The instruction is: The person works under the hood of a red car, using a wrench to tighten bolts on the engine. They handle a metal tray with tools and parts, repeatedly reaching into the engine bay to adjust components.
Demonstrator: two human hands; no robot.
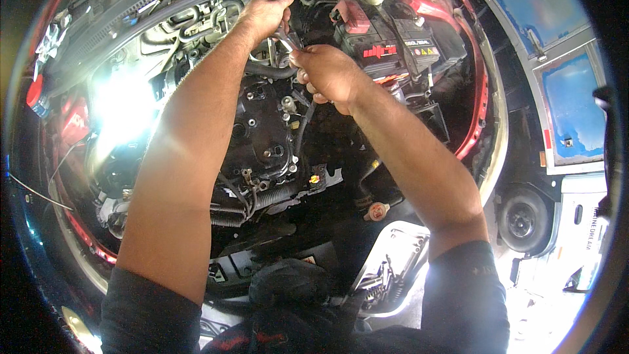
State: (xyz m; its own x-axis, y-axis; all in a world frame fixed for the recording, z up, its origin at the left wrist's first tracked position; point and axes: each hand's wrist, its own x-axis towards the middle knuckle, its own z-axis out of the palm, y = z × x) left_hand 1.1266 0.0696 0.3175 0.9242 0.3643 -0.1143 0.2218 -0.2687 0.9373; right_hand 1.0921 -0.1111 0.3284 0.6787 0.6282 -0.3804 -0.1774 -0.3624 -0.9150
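My left hand (267, 16) reaches deep to the back of a car's engine bay, its fingers curled down among hoses and metal parts. What those fingers grip is hidden. Closer to me and to its right, my right hand (327, 73) is closed around the near end of a shiny metal wrench (285, 40). The wrench slants up and away toward my left hand, and its far end is out of sight. Below both hands lies the black engine cover (262, 124) with bolts along it. A dark hose (270, 71) runs just under the wrench.
A car battery (373, 46) with a red terminal cover (354, 17) stands right of my hands. A bright light (128, 105) glares at left. Nearer are a round cap (377, 211) and a white tray (419, 239) of tools. At far right are blue panels (576, 105) and a wheel (524, 223).
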